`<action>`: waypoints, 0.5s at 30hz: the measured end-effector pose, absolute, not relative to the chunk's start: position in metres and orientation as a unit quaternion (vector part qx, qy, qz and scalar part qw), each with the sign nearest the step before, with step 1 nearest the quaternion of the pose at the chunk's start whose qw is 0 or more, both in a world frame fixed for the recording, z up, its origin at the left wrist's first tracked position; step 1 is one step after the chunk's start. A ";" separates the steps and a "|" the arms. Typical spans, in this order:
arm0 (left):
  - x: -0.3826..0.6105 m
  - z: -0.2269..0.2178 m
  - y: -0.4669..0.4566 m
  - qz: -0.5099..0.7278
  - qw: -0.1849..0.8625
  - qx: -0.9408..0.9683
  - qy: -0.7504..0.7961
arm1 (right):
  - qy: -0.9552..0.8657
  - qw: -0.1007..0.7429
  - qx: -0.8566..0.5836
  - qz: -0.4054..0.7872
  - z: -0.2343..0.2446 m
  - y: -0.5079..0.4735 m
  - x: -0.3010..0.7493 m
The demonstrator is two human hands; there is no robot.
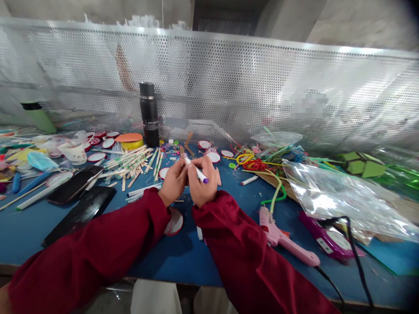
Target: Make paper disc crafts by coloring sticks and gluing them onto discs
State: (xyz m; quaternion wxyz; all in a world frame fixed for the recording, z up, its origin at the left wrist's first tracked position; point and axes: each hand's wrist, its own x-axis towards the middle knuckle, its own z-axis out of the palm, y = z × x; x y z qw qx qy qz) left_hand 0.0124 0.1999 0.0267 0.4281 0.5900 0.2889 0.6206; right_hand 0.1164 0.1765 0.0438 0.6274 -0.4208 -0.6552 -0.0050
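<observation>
A white marker [197, 170] with a purple end lies in my right hand [203, 183], whose fingers are closed around it. Right beside it, my left hand [175, 182] is pinched shut close to the marker's upper end. A small flat brown piece [182, 151] shows just above the left fingertips; whether they grip it is unclear. Under my wrists, a round white disc with a red rim [174, 221] rests on the blue table [176, 264]. Several white markers [144, 190] lie to the left of my left hand, and a white one with a red tip [249, 180] lies to the right.
Wooden craft sticks [131, 163] are heaped at left, near two dark phones [78, 213]. A black bottle [149, 115] stands before the perforated metal screen [222, 83]. To the right are a pink glue gun [284, 240], a purple corded device [330, 240] and clear plastic bags [343, 200].
</observation>
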 end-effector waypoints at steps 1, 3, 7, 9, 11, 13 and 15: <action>0.012 0.027 0.200 0.620 0.429 0.591 0.287 | -0.655 0.628 -0.421 -0.006 0.044 0.176 0.116; 0.012 0.027 0.200 0.621 0.426 0.591 0.288 | -0.656 0.627 -0.419 -0.006 0.044 0.176 0.116; 0.013 0.026 0.200 0.623 0.433 0.584 0.289 | -0.657 0.626 -0.420 -0.001 0.045 0.175 0.116; 0.013 0.026 0.200 0.620 0.447 0.579 0.284 | -0.654 0.626 -0.425 -0.004 0.045 0.176 0.116; 0.012 0.026 0.201 0.615 0.456 0.577 0.284 | -0.651 0.627 -0.428 -0.009 0.045 0.177 0.117; 0.012 0.026 0.201 0.611 0.457 0.579 0.287 | -0.647 0.631 -0.429 -0.009 0.045 0.178 0.118; 0.012 0.026 0.201 0.609 0.456 0.581 0.288 | -0.642 0.635 -0.429 -0.005 0.044 0.179 0.118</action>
